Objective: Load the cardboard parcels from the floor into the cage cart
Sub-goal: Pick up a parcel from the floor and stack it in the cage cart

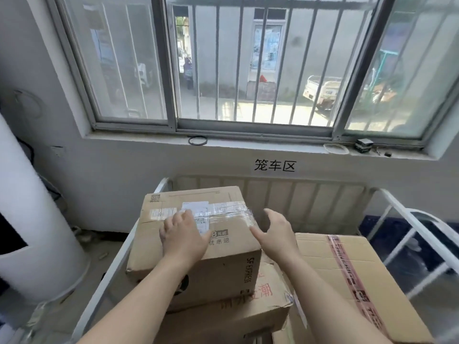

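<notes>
Left hand [183, 235] flat on parcel [221, 266], right hand [276, 234] at its edge

Your one head camera looks forward and down, close over the cage cart [161, 185], facing the barred window [248, 58]

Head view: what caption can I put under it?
Left hand rests on the top box in the cart, right hand open beside it.

Barred window [238, 63], daylight; white wall [149, 170]; radiator [298, 197] beneath sill.
</notes>
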{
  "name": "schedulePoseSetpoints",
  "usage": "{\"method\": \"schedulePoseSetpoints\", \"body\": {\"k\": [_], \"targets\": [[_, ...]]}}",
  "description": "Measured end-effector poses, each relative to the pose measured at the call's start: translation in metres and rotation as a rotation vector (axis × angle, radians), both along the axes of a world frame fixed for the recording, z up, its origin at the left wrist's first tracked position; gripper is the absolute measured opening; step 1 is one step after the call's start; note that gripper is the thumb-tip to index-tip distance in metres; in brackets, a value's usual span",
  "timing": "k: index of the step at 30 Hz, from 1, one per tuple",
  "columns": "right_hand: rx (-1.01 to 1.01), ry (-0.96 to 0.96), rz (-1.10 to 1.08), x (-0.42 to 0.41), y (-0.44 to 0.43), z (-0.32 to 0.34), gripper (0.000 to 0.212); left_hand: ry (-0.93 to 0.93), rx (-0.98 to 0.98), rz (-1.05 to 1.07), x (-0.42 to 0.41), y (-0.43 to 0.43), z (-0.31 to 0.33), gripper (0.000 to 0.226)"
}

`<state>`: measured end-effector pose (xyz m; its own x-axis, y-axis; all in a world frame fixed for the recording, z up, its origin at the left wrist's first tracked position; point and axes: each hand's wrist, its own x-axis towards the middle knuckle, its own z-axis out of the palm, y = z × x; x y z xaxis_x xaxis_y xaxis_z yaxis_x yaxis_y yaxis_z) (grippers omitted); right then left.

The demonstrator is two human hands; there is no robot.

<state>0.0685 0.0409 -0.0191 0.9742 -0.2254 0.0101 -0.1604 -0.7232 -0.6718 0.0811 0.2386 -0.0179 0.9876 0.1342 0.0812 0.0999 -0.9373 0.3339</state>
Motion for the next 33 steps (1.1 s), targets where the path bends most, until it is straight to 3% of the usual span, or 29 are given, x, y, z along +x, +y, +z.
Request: {"method": "schedulePoseSetpoints", "body": {"k": [9,13,19,33], "targets": [[-0.209,-0.129,-0.346,-0.102,-0.134,0.011,0.044,-0.049,-0.066,-0.565,-0.03,-0.177,0.004,0.055],[-0.266,-0.051,-0.541,-0.178,-0.208,-0.003,0.046,-0.044,-0.052,-0.81,-0.071,-0.27,0.005,0.053],[-0.212,0.042,-0.895,-0.31,-0.306,-0.03,0.05,0.053,-0.084,-1.148,-0.158,-0.409,-0.004,0.034],[0.007,0.246,-1.465,-0.566,-0.444,-0.078,0.051,0.209,0.004,-1.629,-0.379,-0.651,-0.06,0.059]]}}
